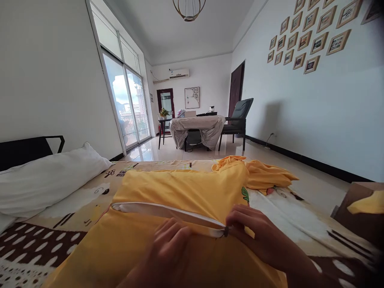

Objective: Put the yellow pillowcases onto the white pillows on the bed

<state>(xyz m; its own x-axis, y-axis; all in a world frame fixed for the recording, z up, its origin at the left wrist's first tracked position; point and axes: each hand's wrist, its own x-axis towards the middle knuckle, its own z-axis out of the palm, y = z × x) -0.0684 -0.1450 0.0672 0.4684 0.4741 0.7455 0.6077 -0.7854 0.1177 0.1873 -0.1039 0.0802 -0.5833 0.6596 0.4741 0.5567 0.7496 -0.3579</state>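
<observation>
A yellow cushion cover [180, 186] lies across the bed, with a long zip opening [168, 212] in it. White filling or lining shows through the gap. At the right end of the opening, beside a small dark piece like a zip pull [225, 231], my right hand [249, 228] pinches the fabric. My left hand [169, 244] is curled on the cover's near edge, just below the middle of the opening. It is smeared by motion, and its fingertips are partly hidden.
Crumpled yellow cloth [270, 174] lies beyond the cover's right side. A white pillow [54, 176] rests at left on the patterned bedsheet [93, 196]. A cardboard box [348, 204] with yellow cloth stands at right. Farther off are a covered table [195, 122] and a dark chair [240, 116].
</observation>
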